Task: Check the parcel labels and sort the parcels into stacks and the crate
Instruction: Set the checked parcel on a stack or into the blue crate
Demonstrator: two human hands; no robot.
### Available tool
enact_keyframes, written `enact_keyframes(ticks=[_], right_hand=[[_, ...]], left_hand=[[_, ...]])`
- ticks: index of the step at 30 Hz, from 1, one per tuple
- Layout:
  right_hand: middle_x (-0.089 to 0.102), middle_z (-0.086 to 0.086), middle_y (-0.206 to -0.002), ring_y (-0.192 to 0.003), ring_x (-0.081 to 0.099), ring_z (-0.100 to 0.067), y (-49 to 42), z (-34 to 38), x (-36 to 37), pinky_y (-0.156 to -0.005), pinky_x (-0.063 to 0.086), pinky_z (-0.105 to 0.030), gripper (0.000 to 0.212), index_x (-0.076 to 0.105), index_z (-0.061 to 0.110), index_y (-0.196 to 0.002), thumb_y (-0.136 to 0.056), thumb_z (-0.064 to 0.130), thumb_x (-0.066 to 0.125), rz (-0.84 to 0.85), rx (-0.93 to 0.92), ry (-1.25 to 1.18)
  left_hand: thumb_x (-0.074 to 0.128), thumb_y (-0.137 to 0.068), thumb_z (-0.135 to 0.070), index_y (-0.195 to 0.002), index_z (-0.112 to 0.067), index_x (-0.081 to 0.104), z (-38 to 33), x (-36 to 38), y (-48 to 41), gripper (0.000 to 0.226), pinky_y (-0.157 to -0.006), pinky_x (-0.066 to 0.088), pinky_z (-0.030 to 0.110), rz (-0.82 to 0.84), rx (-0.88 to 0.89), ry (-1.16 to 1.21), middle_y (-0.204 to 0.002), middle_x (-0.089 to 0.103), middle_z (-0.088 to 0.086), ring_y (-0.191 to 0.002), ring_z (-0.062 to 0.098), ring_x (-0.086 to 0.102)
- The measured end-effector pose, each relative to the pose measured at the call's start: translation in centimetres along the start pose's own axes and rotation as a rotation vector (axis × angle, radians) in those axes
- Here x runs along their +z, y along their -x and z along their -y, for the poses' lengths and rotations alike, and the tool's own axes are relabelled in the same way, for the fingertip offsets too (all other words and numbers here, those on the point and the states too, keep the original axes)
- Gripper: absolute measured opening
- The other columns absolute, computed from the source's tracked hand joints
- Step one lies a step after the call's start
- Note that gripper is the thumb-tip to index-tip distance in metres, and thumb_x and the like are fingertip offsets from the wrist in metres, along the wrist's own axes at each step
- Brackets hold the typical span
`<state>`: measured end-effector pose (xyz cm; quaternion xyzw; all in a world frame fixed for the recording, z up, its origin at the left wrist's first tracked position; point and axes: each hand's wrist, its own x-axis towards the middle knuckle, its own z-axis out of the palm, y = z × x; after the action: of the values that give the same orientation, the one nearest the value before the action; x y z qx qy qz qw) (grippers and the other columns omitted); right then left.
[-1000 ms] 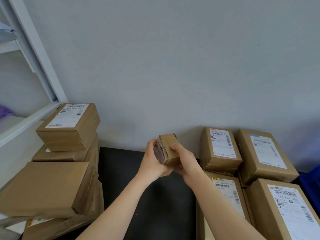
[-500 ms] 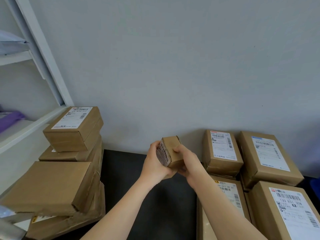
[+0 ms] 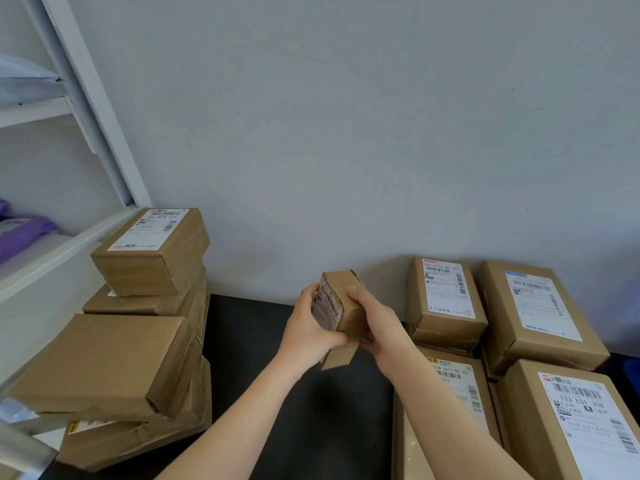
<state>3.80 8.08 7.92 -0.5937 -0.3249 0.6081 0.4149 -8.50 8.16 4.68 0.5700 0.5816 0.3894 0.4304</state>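
Note:
A small brown cardboard parcel [image 3: 341, 303] is held up in front of me over the dark table [image 3: 263, 358], its white barcode label turned to the left. My left hand [image 3: 308, 327] grips its labelled side and bottom. My right hand [image 3: 377, 323] grips its right side, fingers curled round the box. A stack of brown parcels [image 3: 138, 341] stands at the left; its top box [image 3: 152, 251] carries a label. Several labelled parcels [image 3: 446, 303] lie flat at the right.
A white shelf unit [image 3: 69, 133] stands at the far left with purple bags [image 3: 24, 230] and a pale bag on its boards. A grey wall [image 3: 346, 133] closes the table's back. A bit of blue [image 3: 632, 368] shows at the right edge.
Both hands keep the small parcel, tilted slightly so the label faces me more. The view has shifted a little to the left and up.

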Motion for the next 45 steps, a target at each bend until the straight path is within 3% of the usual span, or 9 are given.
enact_keyframes(ticks=[5,9,16,22,27,32,35,39,45], right_hand=[[0.062,0.001,-0.104,-0.095,0.058,-0.016,0.4,-0.6,-0.2,-0.08,0.048,-0.033,0.033,0.055,0.026,-0.11,-0.092,0.052,0.048,0.073,-0.029,-0.042],[0.057,0.003,-0.119,-0.108,0.055,-0.017,0.4,-1.4,-0.6,-0.098,0.046,-0.041,0.052,0.05,0.033,-0.129,-0.085,0.058,0.055,0.126,-0.136,0.147],[0.046,0.01,-0.13,-0.113,0.048,-0.01,0.6,-1.7,-1.1,-0.088,0.044,-0.026,0.074,0.029,0.043,-0.14,-0.081,0.035,0.072,0.311,-0.261,0.415],[0.044,0.006,-0.13,-0.113,0.048,-0.014,0.8,-2.0,-1.1,-0.093,0.049,-0.032,0.074,0.033,0.036,-0.141,-0.079,0.025,0.072,0.23,-0.277,0.414],[0.055,0.005,-0.119,-0.107,0.054,-0.015,1.0,-1.8,-1.6,-0.086,0.054,-0.034,0.048,0.045,0.033,-0.132,-0.088,0.028,0.064,0.232,-0.171,0.159],[0.058,0.003,-0.121,-0.108,0.059,-0.015,1.1,-2.0,-1.8,-0.083,0.057,-0.034,0.05,0.046,0.031,-0.129,-0.085,0.031,0.069,0.294,-0.158,0.132],[0.052,0.009,-0.126,-0.111,0.057,-0.016,1.0,-1.9,-2.2,-0.086,0.057,-0.035,0.071,0.033,0.045,-0.128,-0.079,0.015,0.076,0.365,-0.203,0.225],[0.048,0.006,-0.132,-0.114,0.054,-0.017,0.9,-1.5,-2.3,-0.084,0.057,-0.033,0.082,0.036,0.035,-0.141,-0.076,0.003,0.075,0.428,-0.293,0.386],[0.052,0.005,-0.128,-0.114,0.053,-0.015,0.3,-2.0,-1.9,-0.095,0.052,-0.034,0.073,0.045,0.033,-0.131,-0.071,0.01,0.081,0.318,-0.394,0.521]], left_hand=[[0.078,-0.074,-0.015,-0.118,-0.032,0.044,0.2,-0.3,0.2,0.058,-0.07,0.042,0.019,-0.009,-0.164,0.273,-0.106,0.058,-0.014,-0.095,0.001,0.055],[0.071,-0.079,-0.038,-0.129,-0.021,0.046,0.5,-0.5,0.5,0.058,-0.077,0.048,0.031,0.017,-0.341,0.469,-0.111,0.062,-0.002,-0.1,0.014,0.059],[0.052,-0.085,-0.06,-0.118,-0.024,0.047,0.8,-0.3,0.6,0.05,-0.088,0.053,0.048,0.002,-0.546,0.578,-0.108,0.061,0.01,-0.101,0.03,0.06],[0.065,-0.081,-0.048,-0.128,-0.017,0.049,0.7,-0.2,0.8,0.058,-0.081,0.057,0.045,0.023,-0.534,0.491,-0.113,0.063,0.01,-0.101,0.028,0.063],[0.063,-0.088,-0.04,-0.118,-0.021,0.054,0.9,-0.6,1.2,0.037,-0.081,0.057,0.045,0.066,-0.578,0.577,-0.111,0.065,0.011,-0.102,0.028,0.063],[0.059,-0.091,-0.039,-0.11,-0.024,0.058,0.4,-0.9,1.5,0.024,-0.067,0.056,0.038,0.063,-0.635,0.644,-0.108,0.065,0.013,-0.099,0.028,0.063],[0.056,-0.092,-0.037,-0.105,-0.022,0.059,0.0,-1.1,1.6,0.02,-0.064,0.053,0.036,0.05,-0.654,0.648,-0.103,0.065,0.012,-0.091,0.026,0.063],[0.053,-0.094,-0.037,-0.103,-0.019,0.059,-0.1,-1.4,1.7,0.022,-0.06,0.051,0.035,0.042,-0.68,0.662,-0.098,0.065,0.012,-0.086,0.025,0.063],[0.052,-0.095,-0.034,-0.103,-0.019,0.056,-0.3,-1.6,1.8,0.017,-0.058,0.05,0.035,0.017,-0.669,0.651,-0.102,0.063,0.014,-0.088,0.026,0.061]])
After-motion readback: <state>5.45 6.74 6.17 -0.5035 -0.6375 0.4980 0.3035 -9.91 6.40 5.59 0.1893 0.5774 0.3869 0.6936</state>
